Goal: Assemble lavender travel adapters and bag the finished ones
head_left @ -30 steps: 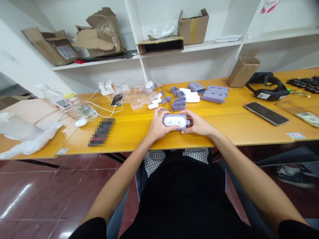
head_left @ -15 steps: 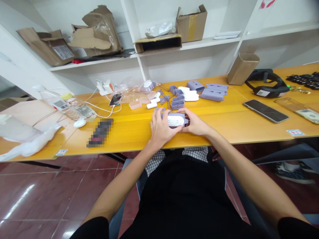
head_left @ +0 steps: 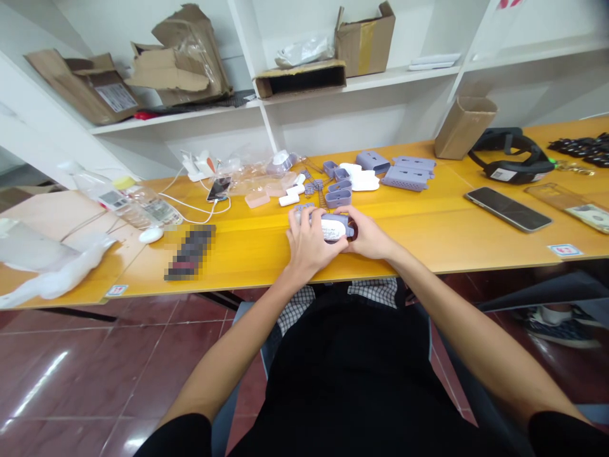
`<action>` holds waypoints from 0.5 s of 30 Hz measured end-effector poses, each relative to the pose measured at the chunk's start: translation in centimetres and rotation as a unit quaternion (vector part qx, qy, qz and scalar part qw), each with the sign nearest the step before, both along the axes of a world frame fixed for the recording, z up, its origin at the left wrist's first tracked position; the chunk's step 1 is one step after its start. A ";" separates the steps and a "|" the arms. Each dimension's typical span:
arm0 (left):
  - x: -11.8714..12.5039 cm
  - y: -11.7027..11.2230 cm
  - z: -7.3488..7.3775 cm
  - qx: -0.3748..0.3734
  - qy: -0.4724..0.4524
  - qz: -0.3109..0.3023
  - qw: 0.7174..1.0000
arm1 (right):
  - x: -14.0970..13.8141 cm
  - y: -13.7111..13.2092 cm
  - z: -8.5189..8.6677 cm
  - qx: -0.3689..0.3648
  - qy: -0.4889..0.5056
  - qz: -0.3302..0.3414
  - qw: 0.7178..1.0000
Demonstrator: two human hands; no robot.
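Near the table's front edge, my left hand and my right hand hold a purple plastic casing with a white oval insert on its near face. The left fingers wrap over its left part and hide it. My right thumb and fingers close around its right end. Just behind my hands are purple open-topped cups, a small coil spring and small white plastic pieces. Farther back lie a white plastic part and larger purple casings.
Clear plastic wrapping, a charging phone and bottles are at the left. On the right lie a dark phone, a black headset and a cardboard container. Shelves with cardboard boxes stand behind the table.
The casing has turned slightly in my hands, and its white insert looks tilted differently. My right fingers have shifted a little at its right end. The view has moved slightly.
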State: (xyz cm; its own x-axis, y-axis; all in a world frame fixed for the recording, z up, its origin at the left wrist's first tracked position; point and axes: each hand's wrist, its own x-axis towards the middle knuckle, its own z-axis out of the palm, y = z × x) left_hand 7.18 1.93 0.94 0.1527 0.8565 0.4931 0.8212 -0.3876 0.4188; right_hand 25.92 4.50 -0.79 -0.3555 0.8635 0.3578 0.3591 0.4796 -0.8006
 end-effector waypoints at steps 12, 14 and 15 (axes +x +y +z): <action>-3.9 3.4 0.4 -0.072 -0.052 -0.174 0.981 | 2.5 0.9 0.1 -0.113 0.077 -0.003 0.991; -5.0 4.0 0.3 -0.110 -0.063 -0.205 0.970 | 3.0 0.9 0.3 -0.142 0.110 -0.009 0.984; -5.4 4.2 0.2 -0.129 -0.071 -0.212 0.966 | 3.2 0.9 0.3 -0.152 0.123 -0.012 0.981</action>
